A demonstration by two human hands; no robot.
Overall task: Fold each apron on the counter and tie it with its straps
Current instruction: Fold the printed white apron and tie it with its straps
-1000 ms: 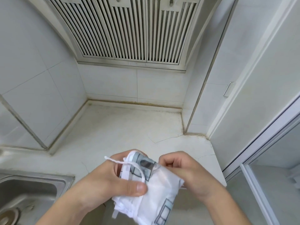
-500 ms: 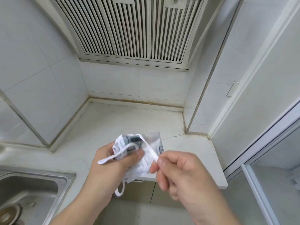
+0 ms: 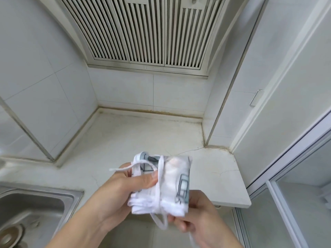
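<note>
Held above the bench (image 3: 139, 133), the folded apron (image 3: 172, 183) sits pinched under the left hand's (image 3: 125, 187) thumb while the right hand (image 3: 195, 217) grips its strap (image 3: 160, 178) below, and slack there could let the wrap slide off.

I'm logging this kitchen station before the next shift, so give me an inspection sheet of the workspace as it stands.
Surface: pale stone counter, cracked near the right corner.
Job's things: folded white apron with grey print, held above the counter edge; white strap wound round it.
Clutter: nothing seen.
Grippers: left hand grips the bundle, thumb on the strap; right hand pinches the strap below it.
Cables: nothing seen.
Surroundings: steel sink at left, slatted vent above, white tiled wall.
</note>
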